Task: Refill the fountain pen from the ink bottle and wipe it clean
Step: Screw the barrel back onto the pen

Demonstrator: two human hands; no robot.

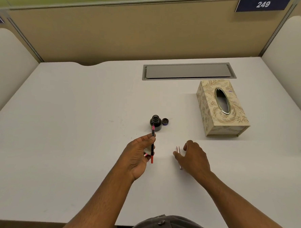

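- On the white desk (75, 127), biggest thing we see is the patterned tissue box (222, 107), sitting off to the right, well apart from the rest.
- Our left hand (138, 153) pinches the pen (152, 145) between thumb and fingers, its tip pointing away toward the ink bottle; a bit of white tissue (147, 151) is tucked in the same palm.
- Our right hand (194, 157) rests on the desk, fingers loosely curled round the pinkish pen barrel (178, 148) lying there.
- Ink bottle (155, 123) stands open just beyond the pen tip.
- Its cap (165, 121) lies right beside it, on the right.
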